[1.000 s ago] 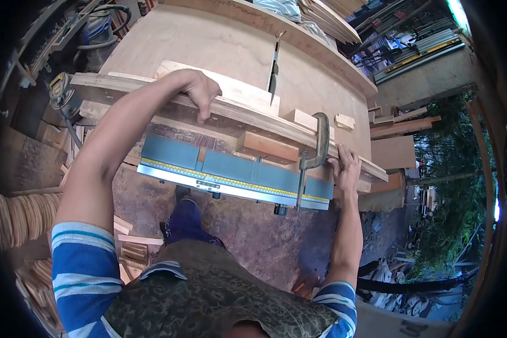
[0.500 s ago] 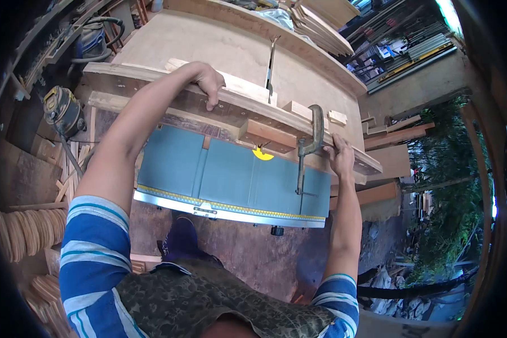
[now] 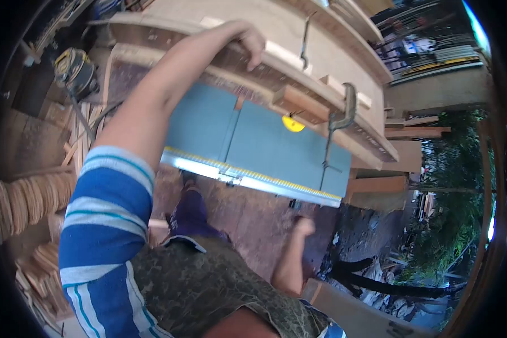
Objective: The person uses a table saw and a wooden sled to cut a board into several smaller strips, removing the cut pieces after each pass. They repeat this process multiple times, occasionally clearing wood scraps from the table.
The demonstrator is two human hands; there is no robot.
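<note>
My left hand (image 3: 252, 46) is hooked over the top edge of the long wooden fence board (image 3: 290, 72), its fingers bent down the near face. My right hand (image 3: 304, 226) is off the board, a little blurred, curled like a fist just below a black knob (image 3: 294, 204); nothing shows in it. A C-clamp (image 3: 348, 110) grips the board's right part. Right of a yellow half-disc (image 3: 292, 124), a reddish wood block (image 3: 303, 103) sits against the board. The blue-grey saw table (image 3: 270, 141) has a yellow scale along its front rail (image 3: 253, 183).
Behind the board is a plywood surface (image 3: 191, 11) with small wood pieces and a slot. A shop vacuum (image 3: 75, 72) stands at the left, above stacked curved wood pieces (image 3: 31, 205). Planks (image 3: 414, 132) lie at the right, and my leg (image 3: 191, 211) is under the front rail.
My right hand has let go of the board's right end and moved down near the black knob. My left hand stays on the board. The view has shifted and tilted.
</note>
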